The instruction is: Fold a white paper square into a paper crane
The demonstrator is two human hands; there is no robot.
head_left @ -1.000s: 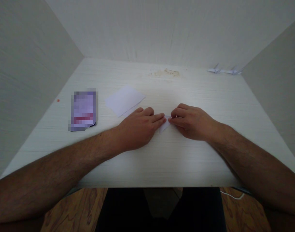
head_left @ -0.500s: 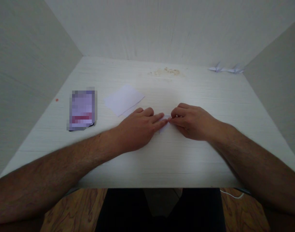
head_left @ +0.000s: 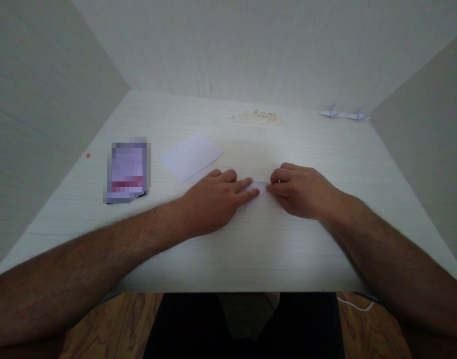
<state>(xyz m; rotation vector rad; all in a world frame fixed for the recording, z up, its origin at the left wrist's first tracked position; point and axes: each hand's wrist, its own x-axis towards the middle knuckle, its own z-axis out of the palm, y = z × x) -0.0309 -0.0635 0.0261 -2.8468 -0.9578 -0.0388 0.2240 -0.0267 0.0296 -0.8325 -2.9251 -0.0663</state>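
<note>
A small folded piece of white paper [head_left: 261, 186] lies on the table, partly covered by my fingers. My left hand [head_left: 215, 202] rests on its left part, two fingers stretched out flat and pressing it down. At the paper's right end, my right hand [head_left: 305, 192] has thumb and fingertips pinched together on the tip. Loose white paper sheets [head_left: 193, 155] lie overlapped just beyond my left hand.
A blurred-out flat object [head_left: 127, 167] with a dark edge lies on the left of the white table [head_left: 228, 259]. Two folded paper figures [head_left: 332, 114] stand at the back right. Walls enclose the back and both sides. A brownish stain [head_left: 261, 115] marks the table's rear.
My right hand has moved slightly right, away from the left fingertips, so more of the folded paper shows between them. My left hand stays pressed on it. The view has shifted slightly.
</note>
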